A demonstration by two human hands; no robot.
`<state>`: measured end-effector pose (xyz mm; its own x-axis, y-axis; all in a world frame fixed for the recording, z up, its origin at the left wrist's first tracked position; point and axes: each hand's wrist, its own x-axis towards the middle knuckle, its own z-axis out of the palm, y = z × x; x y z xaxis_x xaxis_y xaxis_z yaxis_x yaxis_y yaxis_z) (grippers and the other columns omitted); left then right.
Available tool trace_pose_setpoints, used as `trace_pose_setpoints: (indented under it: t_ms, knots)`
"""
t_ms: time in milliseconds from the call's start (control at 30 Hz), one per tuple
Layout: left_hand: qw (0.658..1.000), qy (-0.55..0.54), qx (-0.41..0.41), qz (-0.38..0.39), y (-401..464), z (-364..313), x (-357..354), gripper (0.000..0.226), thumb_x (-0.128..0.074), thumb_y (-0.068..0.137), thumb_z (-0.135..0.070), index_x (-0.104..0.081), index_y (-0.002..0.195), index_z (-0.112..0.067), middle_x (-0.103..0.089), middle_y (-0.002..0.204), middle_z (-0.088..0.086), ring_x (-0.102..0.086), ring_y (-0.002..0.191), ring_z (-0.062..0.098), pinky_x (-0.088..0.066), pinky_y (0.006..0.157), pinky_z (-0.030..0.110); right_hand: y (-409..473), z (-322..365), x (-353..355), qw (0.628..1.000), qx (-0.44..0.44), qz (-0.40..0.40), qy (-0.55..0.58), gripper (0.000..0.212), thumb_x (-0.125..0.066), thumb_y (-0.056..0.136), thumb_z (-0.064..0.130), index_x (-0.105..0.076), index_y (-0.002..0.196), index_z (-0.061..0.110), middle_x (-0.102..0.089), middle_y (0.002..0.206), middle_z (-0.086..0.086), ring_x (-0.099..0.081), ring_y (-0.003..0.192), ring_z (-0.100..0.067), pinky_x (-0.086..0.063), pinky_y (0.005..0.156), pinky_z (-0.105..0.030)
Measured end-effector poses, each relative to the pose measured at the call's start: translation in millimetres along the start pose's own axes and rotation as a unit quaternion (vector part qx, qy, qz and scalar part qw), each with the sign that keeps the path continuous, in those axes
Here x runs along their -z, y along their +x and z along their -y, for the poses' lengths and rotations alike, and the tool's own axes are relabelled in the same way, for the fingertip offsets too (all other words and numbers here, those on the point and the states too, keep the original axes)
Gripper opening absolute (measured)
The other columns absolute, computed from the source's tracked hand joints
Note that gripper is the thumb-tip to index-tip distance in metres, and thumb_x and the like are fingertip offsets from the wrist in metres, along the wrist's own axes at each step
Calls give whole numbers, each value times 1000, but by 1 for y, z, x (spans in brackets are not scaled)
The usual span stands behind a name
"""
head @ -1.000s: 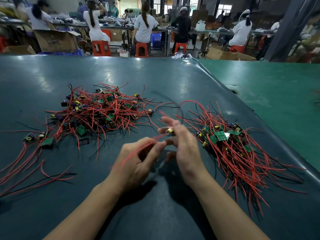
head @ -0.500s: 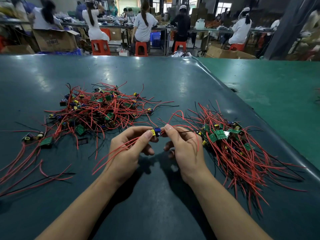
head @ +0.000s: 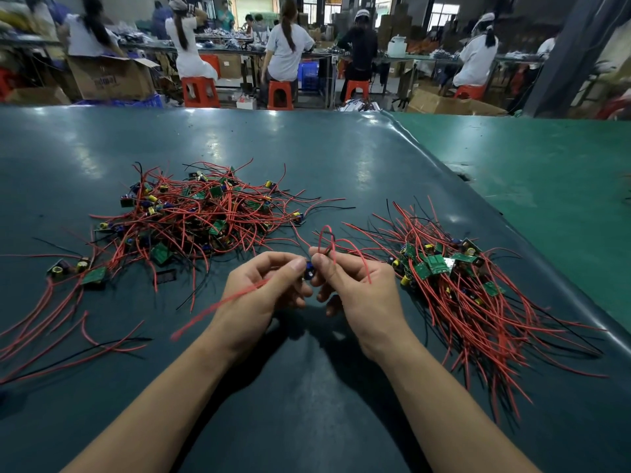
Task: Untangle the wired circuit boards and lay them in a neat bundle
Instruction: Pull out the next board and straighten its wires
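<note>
Looped higher since a moment ago, red wires (head: 336, 249) arc over the right hand (head: 362, 295); both hands' fingers pinch one small circuit board (head: 309, 270), left hand (head: 259, 295) alongside.

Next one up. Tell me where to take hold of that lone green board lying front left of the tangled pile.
Pinch the green board by its edges, coming from above on its near side. It lies flat and apart from the tangled pile; its red wires trail toward you, so lifting the board draws them free.

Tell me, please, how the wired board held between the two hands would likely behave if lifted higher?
The wired board probably weighs little: fingertips of the left hand and right hand pinch it. Its red wires loop and trail, so they likely flop and may snag the nearby piles.
</note>
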<state>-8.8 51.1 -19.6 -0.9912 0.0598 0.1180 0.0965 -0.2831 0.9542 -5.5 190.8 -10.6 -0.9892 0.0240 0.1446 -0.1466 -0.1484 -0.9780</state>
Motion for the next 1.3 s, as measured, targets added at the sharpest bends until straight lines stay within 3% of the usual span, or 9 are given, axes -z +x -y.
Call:
trace_pose_setpoints:
  t_ms: [167,267,400,533,667,867,1033,1167,1300]
  knots:
    - [999,33,-22,1,1,4,2,24,-68,75,-23,-65,90,-5,-69,67,8,-64,62,20,-52,56,22,3,-4,1,998,2,-64,-12,23,-67,92,17,-72,70,13,-62,54,2,-51,44,-9,-36,38,-18]
    - [999,38,-24,4,0,3,3,23,-69,74,-24,-66,87,-5,-69,67,9,-64,59,20,-51,54,22,3,-3,1,999,-4,-46,9,22,-66,92,14,-72,71,13,-61,55,4,-49,43,-7,-36,38,-18]
    - [998,49,-12,32,-3,3,0,31,-71,75,-23,-65,99,-4,-72,76,9,-68,66,16,-53,58,23,3,0,2,999,-23,-3,41,12,-69,89,12,-72,78,10,-62,59,2,-51,44,-8,-37,38,-18]
    - [982,178,-42,45,-8,2,-4,31,-74,72,-32,-68,95,-12,-73,74,1,-65,61,10,-50,55,20,2,0,2,998,-37,5,57,10,-73,86,13,-73,76,11,-65,61,-1,-57,49,-11,-40,39,-17]
    - [988,144,-55,11,-10,1,-4,32,-77,71,-26,-67,97,-9,-75,80,5,-70,70,14,-53,60,21,1,0,4,997,-48,48,37,12,-71,87,20,-76,81,11,-67,67,-4,-59,55,-11,-40,42,-18]
    - [982,173,-66,-29,-7,1,-4,14,-73,79,-28,-72,84,-15,-71,67,2,-64,56,11,-52,55,22,1,0,2,999,-32,25,26,14,-69,89,21,-77,80,12,-67,69,-3,-54,52,-9,-38,41,-18]
    - [994,93,-21,-45,-3,0,-3,24,-67,77,-36,-71,88,-15,-69,68,11,-61,54,20,-52,56,31,2,1,1,998,-48,-12,30,21,-69,89,18,-75,70,16,-63,61,2,-51,45,-9,-35,39,-19]
    - [997,48,-24,-58,2,2,0,28,-66,77,-30,-65,91,-7,-68,65,5,-59,48,15,-50,50,21,5,1,4,997,-56,-39,33,18,-70,89,17,-72,71,14,-61,60,4,-50,44,-9,-34,39,-19]
    - [996,69,-41,-46,2,3,3,27,-69,76,-28,-64,92,-7,-70,69,5,-61,53,16,-54,55,23,2,-1,4,998,-68,10,12,8,-74,85,15,-73,77,16,-68,68,3,-53,49,-10,-37,39,-19]
